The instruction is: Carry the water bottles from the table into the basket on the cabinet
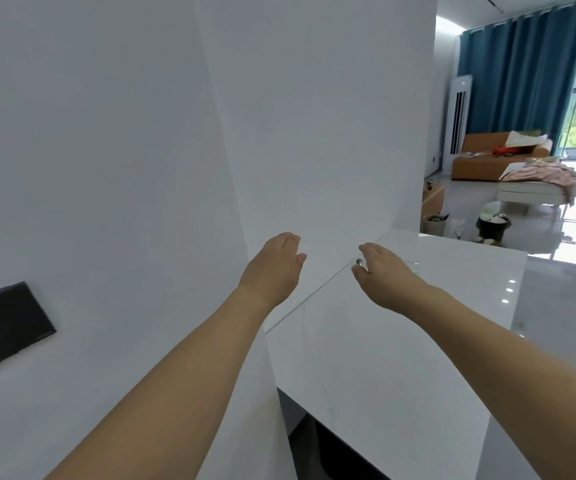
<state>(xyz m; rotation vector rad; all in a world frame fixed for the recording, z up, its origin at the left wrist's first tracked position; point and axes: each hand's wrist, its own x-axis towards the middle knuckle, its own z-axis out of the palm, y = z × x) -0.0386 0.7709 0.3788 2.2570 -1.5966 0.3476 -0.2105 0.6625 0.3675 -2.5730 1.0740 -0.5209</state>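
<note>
Left hand (274, 268): empty, palm turned inward, fingers loosely together and slightly curled, reaching forward in front of a white wall (141, 133). It touches nothing we can see.

Right hand (381, 271): stretched out over the far end of a glossy white counter (383, 358), fingers bent down. Just at its fingertips sits something small, dark and round (359, 261), and beyond the knuckles a faint clear, glassy outline (414, 266). We take this for a transparent water bottle lying on its side with its cap toward the thumb, but it is too blurred to be sure. Whether the fingers are already closed round it or only resting on top, we cannot tell.

Basket and cabinet: not in view. No other bottles visible near either hand.

Elsewhere: a black panel (6, 327) on the wall, low and well to the left of the left hand; an open room with teal curtains (521, 71) and an orange sofa (487, 161) far beyond the right hand.

Step in hand, as we judge it: securing the bottle under the right hand. To do it well we should wrap the fingers fully round the body, not the cap, since a clear bottle on a slick top may roll away. The left hand could come across to block the roll or share the carry.
</note>
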